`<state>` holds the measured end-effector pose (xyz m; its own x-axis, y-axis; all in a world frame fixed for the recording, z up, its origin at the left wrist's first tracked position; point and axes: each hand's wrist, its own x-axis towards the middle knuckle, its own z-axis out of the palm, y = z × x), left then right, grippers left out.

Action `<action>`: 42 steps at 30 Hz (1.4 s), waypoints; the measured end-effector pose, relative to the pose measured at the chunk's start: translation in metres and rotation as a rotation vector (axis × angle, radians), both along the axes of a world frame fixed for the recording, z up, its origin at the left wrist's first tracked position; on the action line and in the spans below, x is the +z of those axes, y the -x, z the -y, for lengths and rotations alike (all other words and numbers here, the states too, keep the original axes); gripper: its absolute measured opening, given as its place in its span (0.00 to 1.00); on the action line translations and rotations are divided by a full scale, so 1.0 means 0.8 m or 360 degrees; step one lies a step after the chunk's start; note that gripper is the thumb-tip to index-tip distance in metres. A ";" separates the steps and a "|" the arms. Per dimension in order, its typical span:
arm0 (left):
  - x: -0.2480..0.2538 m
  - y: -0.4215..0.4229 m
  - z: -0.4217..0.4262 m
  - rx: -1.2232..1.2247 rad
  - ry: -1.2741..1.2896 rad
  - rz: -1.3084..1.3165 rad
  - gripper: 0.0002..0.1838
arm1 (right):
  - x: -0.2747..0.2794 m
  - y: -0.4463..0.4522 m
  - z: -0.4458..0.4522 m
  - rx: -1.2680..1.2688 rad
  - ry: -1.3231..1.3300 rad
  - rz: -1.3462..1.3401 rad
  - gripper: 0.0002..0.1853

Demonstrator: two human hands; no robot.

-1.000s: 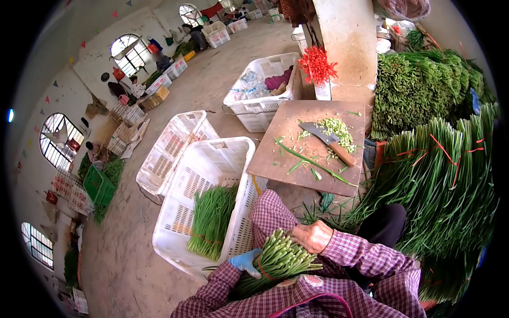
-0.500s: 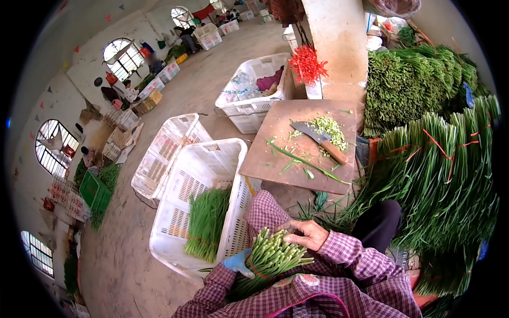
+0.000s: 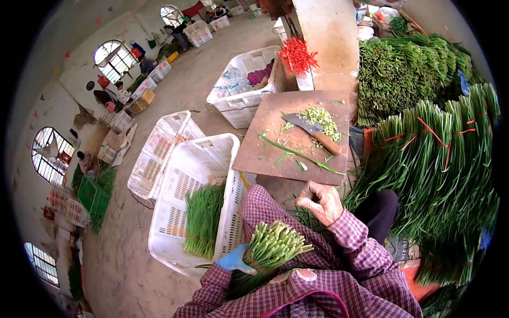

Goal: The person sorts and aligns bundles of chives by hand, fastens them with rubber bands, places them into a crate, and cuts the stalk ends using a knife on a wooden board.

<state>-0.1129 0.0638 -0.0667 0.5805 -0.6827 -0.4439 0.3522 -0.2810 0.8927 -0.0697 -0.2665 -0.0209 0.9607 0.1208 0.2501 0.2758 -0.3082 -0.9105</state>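
Observation:
In my blue-gloved left hand (image 3: 235, 259) is a bunch of green stalks (image 3: 275, 245), resembling garlic chives, tied with a red band. Its pale cut ends point up and right, and its lower part is hidden by my sleeve. My bare right hand (image 3: 321, 203) is raised apart from the bunch, just below the brown board (image 3: 254, 153). Its fingers are curled in; whatever they may hold is hidden. On the board lie a knife (image 3: 303, 124) with a wooden handle, chopped green-white bits (image 3: 321, 117) and a long loose stalk (image 3: 297, 153).
Left of my knee stands a white crate (image 3: 164, 254) with a bundle of greens (image 3: 204, 220) inside. Another white crate (image 3: 241, 108) sits beyond the board. Stacked greens (image 3: 424, 143) rise on my right. Red ties (image 3: 298, 55) hang by the pillar. People work far off.
My right hand has left the top of the bunch, moving up and away towards the board, with its fingers curling in. My left hand still holds the bunch. The view has shifted slightly.

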 end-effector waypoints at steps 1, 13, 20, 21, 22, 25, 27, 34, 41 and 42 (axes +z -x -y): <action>-0.001 -0.003 0.001 -0.0002 0.0002 -0.0004 0.53 | 0.022 0.005 -0.006 0.0134 -0.0328 0.0243 0.23; -0.028 -0.026 -0.052 0.0432 0.0287 0.0098 0.60 | 0.032 0.001 -0.010 0.0078 0.0127 0.0700 0.24; -0.041 -0.027 -0.069 0.0578 0.0504 -0.0065 0.59 | -0.076 -0.019 0.003 0.0094 0.0946 -0.0215 0.22; -0.046 -0.027 -0.075 0.0560 0.0628 -0.0197 0.59 | -0.062 -0.011 0.009 -0.0027 0.0503 0.0051 0.20; -0.049 -0.034 -0.086 0.0430 0.0564 -0.0190 0.57 | -0.036 -0.006 0.002 -0.0092 0.0321 0.0312 0.19; -0.061 -0.039 -0.092 0.0497 0.0475 -0.0097 0.57 | 0.018 -0.002 -0.034 0.0076 0.0117 0.0916 0.19; -0.055 -0.043 -0.086 0.0449 0.0479 -0.0098 0.57 | -0.019 -0.007 -0.053 0.0364 0.0188 0.0812 0.24; -0.052 -0.038 -0.081 0.0479 0.0494 -0.0097 0.57 | -0.016 -0.017 -0.030 -0.0051 -0.0122 0.0285 0.20; -0.062 -0.039 -0.074 0.0503 0.0568 -0.0073 0.57 | -0.021 0.001 -0.080 0.0128 0.0058 0.0328 0.32; -0.063 -0.039 -0.075 0.0516 0.0549 -0.0068 0.57 | -0.022 0.001 -0.079 0.0126 0.0058 0.0330 0.32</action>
<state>-0.0818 0.1238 -0.1170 0.7742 -0.5809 -0.2514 0.4115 0.1600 0.8973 -0.0707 -0.2031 -0.0384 0.8764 0.2064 0.4352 0.4804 -0.3100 -0.8204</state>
